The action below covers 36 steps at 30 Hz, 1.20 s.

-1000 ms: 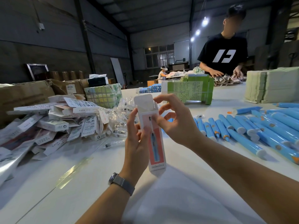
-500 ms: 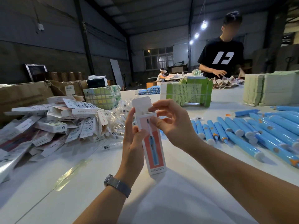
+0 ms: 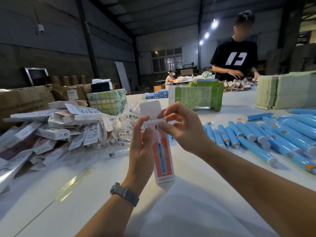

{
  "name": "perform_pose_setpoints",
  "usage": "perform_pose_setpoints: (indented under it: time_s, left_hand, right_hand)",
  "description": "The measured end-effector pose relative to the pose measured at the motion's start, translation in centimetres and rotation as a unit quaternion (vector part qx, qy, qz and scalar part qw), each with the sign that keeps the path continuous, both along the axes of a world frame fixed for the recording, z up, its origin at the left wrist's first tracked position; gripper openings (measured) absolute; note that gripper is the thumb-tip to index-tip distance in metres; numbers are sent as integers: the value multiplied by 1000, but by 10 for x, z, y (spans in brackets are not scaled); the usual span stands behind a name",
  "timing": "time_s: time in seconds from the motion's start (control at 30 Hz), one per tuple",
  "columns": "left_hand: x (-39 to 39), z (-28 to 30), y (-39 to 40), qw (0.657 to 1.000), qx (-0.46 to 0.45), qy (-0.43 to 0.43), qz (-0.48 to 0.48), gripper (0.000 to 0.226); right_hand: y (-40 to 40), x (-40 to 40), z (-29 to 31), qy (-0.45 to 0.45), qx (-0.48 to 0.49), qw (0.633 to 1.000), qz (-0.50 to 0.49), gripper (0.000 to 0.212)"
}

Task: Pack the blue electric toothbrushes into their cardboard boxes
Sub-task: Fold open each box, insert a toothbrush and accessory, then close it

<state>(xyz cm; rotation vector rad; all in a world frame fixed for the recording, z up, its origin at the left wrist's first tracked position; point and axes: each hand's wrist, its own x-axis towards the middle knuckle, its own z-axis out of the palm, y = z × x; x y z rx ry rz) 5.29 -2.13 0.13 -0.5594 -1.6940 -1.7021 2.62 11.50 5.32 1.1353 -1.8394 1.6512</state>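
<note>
Upright cardboard box [image 3: 163, 151] between left hand [image 3: 141, 149] fingers and right hand [image 3: 183, 129] fingers.

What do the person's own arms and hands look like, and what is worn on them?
Both forearms are bare, with no sleeves or gloves in view. The left hand has a dark grey wristwatch with a mesh-like band on its wrist. The right hand wears nothing visible.

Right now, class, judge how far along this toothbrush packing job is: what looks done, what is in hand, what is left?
Done: cannot tell; no box in the pile of boxes is plainly packed or sealed.
In hand: the left hand grips one upright box whose top flap stands open, the right hand working at its mouth.
Left: many blue toothbrushes lie loose on the white table.
</note>
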Motion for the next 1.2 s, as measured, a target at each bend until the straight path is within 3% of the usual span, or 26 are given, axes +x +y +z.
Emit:
perform_pose_setpoints:
  time_s: [0.5,0.73,0.9,1.2]
  left_hand:
    - [0,0,-1,1000,-13,11,1,28]
    - [2,0,0,1000,-14,17,-4,26]
    - [2,0,0,1000,-7,18,-7,25]
    - [0,-1,0,1000,-7,11,-9,27]
  right_hand:
    - [1,-2,5,-38,-45,998,19,28]
    - [3,-5,5,-62,-38,997,38,49]
    - [5,-9,1,-47,-9,998,31,12]
    - [4,-8,5,-30,-10,999,44,19]
